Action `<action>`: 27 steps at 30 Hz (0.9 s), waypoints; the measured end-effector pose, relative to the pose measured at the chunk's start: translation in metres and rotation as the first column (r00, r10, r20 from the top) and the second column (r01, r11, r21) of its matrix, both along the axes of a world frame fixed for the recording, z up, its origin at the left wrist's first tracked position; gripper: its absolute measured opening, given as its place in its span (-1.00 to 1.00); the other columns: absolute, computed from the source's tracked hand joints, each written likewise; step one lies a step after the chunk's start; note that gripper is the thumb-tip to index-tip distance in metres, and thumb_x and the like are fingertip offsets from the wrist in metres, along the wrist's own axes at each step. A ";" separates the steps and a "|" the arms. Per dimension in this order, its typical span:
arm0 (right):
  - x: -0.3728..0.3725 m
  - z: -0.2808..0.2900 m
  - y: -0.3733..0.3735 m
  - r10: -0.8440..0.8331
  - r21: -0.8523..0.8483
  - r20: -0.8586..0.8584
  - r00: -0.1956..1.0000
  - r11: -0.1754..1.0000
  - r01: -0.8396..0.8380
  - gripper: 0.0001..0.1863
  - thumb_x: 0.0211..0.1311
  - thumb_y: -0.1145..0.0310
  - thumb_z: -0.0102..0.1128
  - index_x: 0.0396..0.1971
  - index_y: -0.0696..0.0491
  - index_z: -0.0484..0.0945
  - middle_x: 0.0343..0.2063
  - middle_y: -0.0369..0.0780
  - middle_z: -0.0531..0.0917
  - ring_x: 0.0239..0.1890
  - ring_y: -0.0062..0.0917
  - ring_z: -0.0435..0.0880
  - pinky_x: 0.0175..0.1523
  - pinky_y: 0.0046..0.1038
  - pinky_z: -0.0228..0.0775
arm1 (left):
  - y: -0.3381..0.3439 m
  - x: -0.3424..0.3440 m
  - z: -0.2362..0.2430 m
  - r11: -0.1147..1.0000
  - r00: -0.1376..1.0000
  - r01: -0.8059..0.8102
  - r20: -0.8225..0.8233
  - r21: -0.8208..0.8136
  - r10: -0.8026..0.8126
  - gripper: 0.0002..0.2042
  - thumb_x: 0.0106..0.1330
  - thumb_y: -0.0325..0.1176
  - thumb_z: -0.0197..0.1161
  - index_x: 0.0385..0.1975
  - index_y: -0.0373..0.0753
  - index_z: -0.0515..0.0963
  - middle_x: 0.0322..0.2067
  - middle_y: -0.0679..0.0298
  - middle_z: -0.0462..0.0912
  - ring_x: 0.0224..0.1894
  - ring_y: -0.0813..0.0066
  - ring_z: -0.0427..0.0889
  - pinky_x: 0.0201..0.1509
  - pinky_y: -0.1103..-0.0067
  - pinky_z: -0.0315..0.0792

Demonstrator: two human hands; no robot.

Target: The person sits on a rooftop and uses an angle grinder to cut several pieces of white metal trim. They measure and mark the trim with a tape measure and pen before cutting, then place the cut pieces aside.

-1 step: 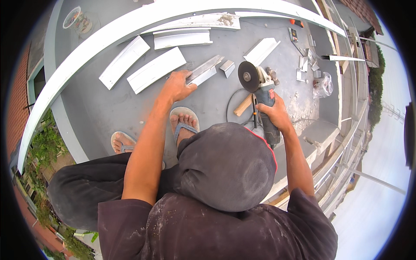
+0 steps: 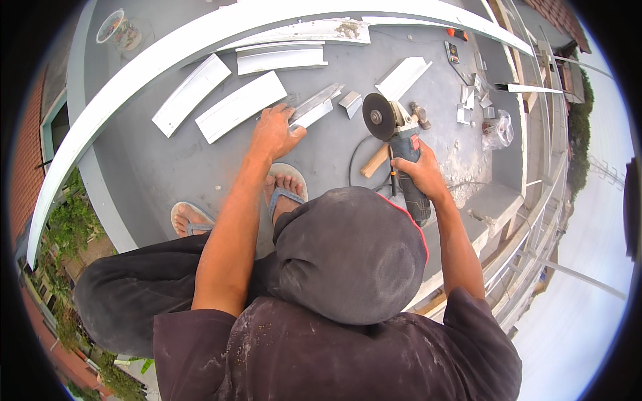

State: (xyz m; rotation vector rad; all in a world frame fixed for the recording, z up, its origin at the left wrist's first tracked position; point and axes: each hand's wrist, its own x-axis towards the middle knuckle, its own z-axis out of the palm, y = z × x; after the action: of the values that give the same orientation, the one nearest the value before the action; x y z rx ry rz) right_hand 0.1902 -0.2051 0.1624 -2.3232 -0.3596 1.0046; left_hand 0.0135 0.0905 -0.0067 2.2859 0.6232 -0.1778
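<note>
My right hand (image 2: 426,172) is wrapped around the dark body of an angle grinder (image 2: 406,148), which has a black cutting disc (image 2: 378,117) at its far end. The disc stands apart from the metal pieces. To the left, my left hand (image 2: 275,132) has its fingers closed on the near end of a short silver metal profile (image 2: 315,107), close to the floor. Its fingertips are partly hidden. Just right of that profile lies a small bent metal offcut (image 2: 350,103). Beside the grinder, a hammer's wooden handle (image 2: 375,162) shows, its head (image 2: 420,115) behind the tool.
Several white metal profile lengths (image 2: 242,107) lie on the grey floor (image 2: 180,157). A long white strip (image 2: 154,70) arches across the far side. Small metal offcuts (image 2: 466,97) and a clear plastic container (image 2: 498,132) sit at right. My sandalled foot (image 2: 286,190) is near my left hand.
The grinder in my right hand has shifted slightly left. My left hand and the metal profile have moved only a little.
</note>
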 end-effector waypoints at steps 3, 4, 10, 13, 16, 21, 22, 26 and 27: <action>-0.007 -0.018 0.003 0.047 -0.006 0.012 0.999 0.999 -0.047 -0.26 0.08 0.18 0.55 0.25 0.24 0.58 -0.02 -0.07 0.77 0.03 -0.37 0.76 0.20 -0.27 0.59 | -0.029 -0.009 0.012 0.995 1.000 -0.011 0.007 0.102 0.010 -0.28 0.45 0.07 0.40 0.48 -0.29 0.53 0.38 0.04 0.62 0.39 -0.03 0.52 0.44 0.16 0.48; -0.006 -0.021 0.007 0.083 -0.044 0.048 0.995 0.996 -0.081 -0.23 0.08 0.18 0.55 0.29 0.24 0.57 0.03 -0.02 0.77 0.08 -0.32 0.78 0.24 -0.26 0.58 | -0.032 -0.007 0.014 0.995 1.000 -0.011 0.014 0.096 0.009 -0.29 0.48 0.09 0.37 0.48 -0.28 0.53 0.34 0.06 0.63 0.36 -0.01 0.54 0.39 0.16 0.49; -0.005 -0.032 0.015 0.124 -0.142 0.009 0.992 0.982 -0.121 -0.20 0.07 0.18 0.56 0.31 0.23 0.56 0.05 0.02 0.78 0.11 -0.24 0.78 0.24 -0.22 0.59 | -0.052 -0.009 0.000 0.998 0.998 -0.056 0.031 -0.037 0.057 -0.37 0.59 0.12 0.24 0.41 -0.27 0.57 0.24 0.10 0.67 0.28 0.09 0.59 0.25 0.18 0.54; -0.007 -0.025 0.026 0.179 -0.123 0.043 0.983 0.977 -0.172 -0.33 0.07 0.22 0.53 0.17 0.24 0.60 -0.17 -0.14 0.72 -0.16 -0.44 0.72 0.01 -0.33 0.60 | -0.046 -0.016 -0.004 0.996 0.995 -0.067 0.066 -0.065 0.072 -0.42 0.65 0.11 0.16 0.35 -0.28 0.59 0.20 0.12 0.68 0.27 0.12 0.59 0.26 0.18 0.54; 0.005 -0.026 0.028 0.278 -0.148 0.088 0.957 0.953 -0.263 -0.32 0.06 0.20 0.52 0.17 0.24 0.60 -0.16 -0.12 0.73 -0.14 -0.41 0.73 0.05 -0.30 0.60 | -0.041 -0.012 0.006 0.995 0.996 -0.066 0.046 -0.077 0.070 -0.48 0.68 0.07 0.11 0.29 -0.28 0.61 0.16 0.12 0.68 0.27 0.10 0.59 0.27 0.18 0.54; 0.018 -0.019 0.049 0.305 -0.223 0.008 0.952 0.929 -0.295 -0.28 0.03 0.16 0.52 0.18 0.24 0.60 -0.13 -0.09 0.74 -0.10 -0.36 0.73 0.12 -0.28 0.57 | -0.041 -0.011 0.007 0.997 0.998 -0.065 0.026 -0.039 0.066 -0.53 0.68 0.00 0.13 0.26 -0.29 0.62 0.12 0.12 0.68 0.23 0.06 0.60 0.25 0.18 0.53; 0.019 -0.017 0.052 0.320 -0.236 0.013 0.947 0.922 -0.308 -0.27 0.03 0.15 0.52 0.18 0.25 0.59 -0.13 -0.09 0.74 -0.10 -0.36 0.73 0.13 -0.28 0.57 | -0.041 -0.011 0.007 0.997 0.998 -0.064 0.002 -0.046 0.064 -0.52 0.69 0.02 0.11 0.27 -0.28 0.61 0.13 0.13 0.67 0.25 0.09 0.59 0.28 0.18 0.52; 0.018 -0.014 0.059 0.327 -0.245 -0.005 0.945 0.916 -0.319 -0.26 0.03 0.15 0.52 0.21 0.25 0.60 -0.12 -0.07 0.75 -0.09 -0.34 0.74 0.13 -0.28 0.57 | -0.041 -0.010 0.010 0.995 0.998 -0.059 -0.041 -0.074 0.056 -0.49 0.71 0.06 0.07 0.28 -0.26 0.61 0.16 0.16 0.65 0.31 0.15 0.55 0.35 0.16 0.48; 0.018 -0.013 0.061 0.322 -0.254 -0.022 0.946 0.914 -0.317 -0.25 0.03 0.15 0.52 0.21 0.24 0.60 -0.11 -0.07 0.75 -0.09 -0.34 0.74 0.13 -0.28 0.57 | -0.041 -0.011 0.011 0.995 0.998 -0.060 -0.041 -0.077 0.057 -0.49 0.70 0.06 0.07 0.28 -0.26 0.61 0.16 0.16 0.65 0.32 0.15 0.55 0.36 0.15 0.48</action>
State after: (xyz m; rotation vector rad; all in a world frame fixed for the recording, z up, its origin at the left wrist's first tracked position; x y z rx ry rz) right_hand 0.2081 -0.1437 0.1492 -2.5602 -0.6726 1.2472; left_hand 0.0028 0.0495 0.0038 2.1906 0.6906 -0.2156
